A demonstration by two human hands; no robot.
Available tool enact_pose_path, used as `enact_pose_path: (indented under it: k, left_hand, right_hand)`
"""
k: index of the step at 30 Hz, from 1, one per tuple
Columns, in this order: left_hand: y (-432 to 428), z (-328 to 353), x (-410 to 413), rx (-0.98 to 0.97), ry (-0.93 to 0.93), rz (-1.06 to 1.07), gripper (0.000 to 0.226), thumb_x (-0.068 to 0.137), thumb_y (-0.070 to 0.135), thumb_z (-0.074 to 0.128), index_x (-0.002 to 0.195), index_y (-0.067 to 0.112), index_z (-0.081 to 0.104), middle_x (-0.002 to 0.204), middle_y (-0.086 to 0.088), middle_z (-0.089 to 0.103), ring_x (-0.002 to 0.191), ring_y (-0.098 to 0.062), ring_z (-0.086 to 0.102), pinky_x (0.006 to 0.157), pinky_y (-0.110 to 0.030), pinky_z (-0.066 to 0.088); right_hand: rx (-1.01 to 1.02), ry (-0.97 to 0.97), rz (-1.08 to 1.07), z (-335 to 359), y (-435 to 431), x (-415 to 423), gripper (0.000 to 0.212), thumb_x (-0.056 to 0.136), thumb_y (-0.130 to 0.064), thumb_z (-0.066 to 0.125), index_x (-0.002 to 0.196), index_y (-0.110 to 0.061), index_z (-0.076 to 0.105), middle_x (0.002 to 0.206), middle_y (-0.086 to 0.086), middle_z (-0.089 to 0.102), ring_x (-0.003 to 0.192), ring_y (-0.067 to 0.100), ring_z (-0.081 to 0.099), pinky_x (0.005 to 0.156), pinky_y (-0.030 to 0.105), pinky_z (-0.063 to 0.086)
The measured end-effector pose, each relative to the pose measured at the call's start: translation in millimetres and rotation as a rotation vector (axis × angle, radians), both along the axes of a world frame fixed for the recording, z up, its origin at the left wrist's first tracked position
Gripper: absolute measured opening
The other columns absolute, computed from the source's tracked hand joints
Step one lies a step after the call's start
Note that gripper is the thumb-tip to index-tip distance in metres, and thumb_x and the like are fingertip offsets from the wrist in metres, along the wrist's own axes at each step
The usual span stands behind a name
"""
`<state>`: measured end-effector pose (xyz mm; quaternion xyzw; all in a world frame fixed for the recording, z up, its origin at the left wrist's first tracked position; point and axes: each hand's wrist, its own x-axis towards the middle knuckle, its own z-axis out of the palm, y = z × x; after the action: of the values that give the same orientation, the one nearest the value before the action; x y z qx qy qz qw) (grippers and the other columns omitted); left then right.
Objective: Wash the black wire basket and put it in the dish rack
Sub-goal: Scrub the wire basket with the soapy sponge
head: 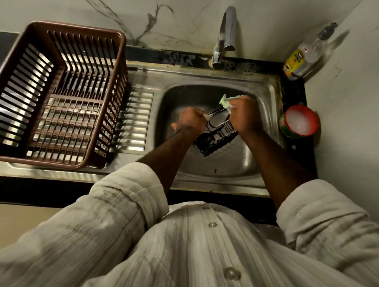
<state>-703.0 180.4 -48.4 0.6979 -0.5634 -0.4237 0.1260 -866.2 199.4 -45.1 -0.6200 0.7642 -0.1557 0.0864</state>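
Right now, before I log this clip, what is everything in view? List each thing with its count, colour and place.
black wire basket: one, black, tilted in the sink, foam on its upper wires
green scrub pad: one, pale green, at the basket's top end
sink: one, steel, centre, ribbed drainboard to its left
tap: one, chrome, behind the sink
dish rack: one, brown, on the drainboard at left
dish soap bottle: one, clear with a yellow label, back right corner
soap tub: one, red and green with white contents, counter right of the sink
shirt: one, pale striped, sleeves rolled, bottom of view
left hand: one, grip on the basket's frame
right hand: one, grip on the scrub pad
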Motion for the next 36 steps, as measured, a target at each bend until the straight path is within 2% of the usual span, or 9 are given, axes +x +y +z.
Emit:
enact_pose_path:
  k: [3,7,10,13,19,22,25,32,36]
  left_hand:
    - [-1.5,-0.3,-0.2,0.000,-0.025,0.020,0.010,0.090,0.037,0.070,0.096,0.034,0.077,0.109,0.013,0.072,0.112,-0.015,0.058,0.108,-0.047,0.031]
    - [-2.7,3.7,-0.2,-0.010,-0.052,-0.021,0.013,0.092,0.029,0.066,0.097,0.033,0.077,0.106,0.008,0.073,0.108,-0.016,0.058,0.106,-0.045,0.033]
    - [-1.9,1.6,1.4,0.001,-0.028,-0.005,0.012,0.092,0.031,0.068,0.100,0.035,0.077,0.110,0.011,0.071,0.109,-0.013,0.056,0.104,-0.044,0.030]
    - [-1.5,1.5,0.8,-0.016,-0.016,0.000,0.013,0.093,0.032,0.067,0.103,0.033,0.076,0.113,0.011,0.070,0.105,-0.012,0.053,0.102,-0.043,0.030]
    - [-5.2,1.4,1.7,-0.015,-0.020,-0.007,0.014,0.094,0.027,0.064,0.097,0.032,0.076,0.107,0.010,0.071,0.103,-0.013,0.055,0.097,-0.038,0.030]
    - [-7.0,3.3,2.0,-0.009,-0.034,-0.011,0.014,0.093,0.033,0.066,0.100,0.033,0.078,0.109,0.013,0.073,0.106,-0.013,0.057,0.091,-0.036,0.026]
    - [-5.8,2.2,2.0,-0.023,-0.045,-0.050,0.016,0.095,0.034,0.065,0.103,0.031,0.078,0.111,0.010,0.073,0.111,-0.015,0.058,0.087,-0.033,0.025]
    - [-4.8,-3.3,3.6,-0.027,0.063,-0.042,0.015,0.095,0.031,0.067,0.105,0.027,0.077,0.111,0.010,0.073,0.102,-0.007,0.057,0.078,-0.024,0.026]
    - [-5.0,-4.8,4.2,-0.030,0.031,-0.028,0.011,0.092,0.037,0.069,0.098,0.032,0.077,0.108,0.013,0.073,0.109,-0.011,0.057,0.087,-0.037,0.020]
  right_hand:
    - [0.024,-0.062,0.037,-4.6,-4.8,15.2,0.027,0.084,0.001,0.070,0.105,-0.014,0.078,0.102,0.008,0.073,0.092,0.023,0.068,0.073,0.025,0.053]
    - [0.025,-0.061,0.161,-15.2,14.3,44.1,0.019,0.085,-0.001,0.063,0.085,-0.014,0.077,0.083,0.008,0.068,0.077,0.024,0.062,0.063,0.028,0.041]
    - [-0.025,-0.093,0.051,-9.5,13.7,27.4,0.019,0.091,-0.006,0.062,0.100,-0.016,0.076,0.092,0.007,0.073,0.082,0.023,0.067,0.068,0.033,0.057]
    - [0.000,-0.102,-0.093,1.1,6.4,5.6,0.023,0.091,-0.003,0.065,0.112,-0.008,0.073,0.103,0.012,0.074,0.092,0.026,0.071,0.073,0.026,0.054]
    - [0.002,-0.224,0.090,-6.6,31.1,47.2,0.017,0.088,-0.003,0.057,0.084,-0.009,0.073,0.079,0.010,0.071,0.066,0.019,0.060,0.058,0.025,0.045]
    - [-0.030,-0.304,0.090,-11.4,57.4,61.2,0.017,0.082,-0.001,0.055,0.083,-0.007,0.071,0.080,0.011,0.069,0.070,0.025,0.060,0.059,0.024,0.037]
    - [-0.066,-0.307,-0.058,-11.1,64.3,47.0,0.023,0.086,0.002,0.058,0.103,-0.004,0.073,0.096,0.014,0.071,0.079,0.022,0.060,0.061,0.007,0.032]
    - [-0.077,-0.209,-0.199,-3.2,35.9,-5.0,0.026,0.091,-0.002,0.056,0.115,-0.006,0.067,0.111,0.020,0.067,0.101,0.033,0.063,0.074,0.023,0.040]
    - [-0.020,-0.190,-0.148,4.9,8.4,-6.2,0.029,0.096,-0.004,0.055,0.124,-0.005,0.065,0.123,0.018,0.065,0.111,0.030,0.063,0.078,0.020,0.041]
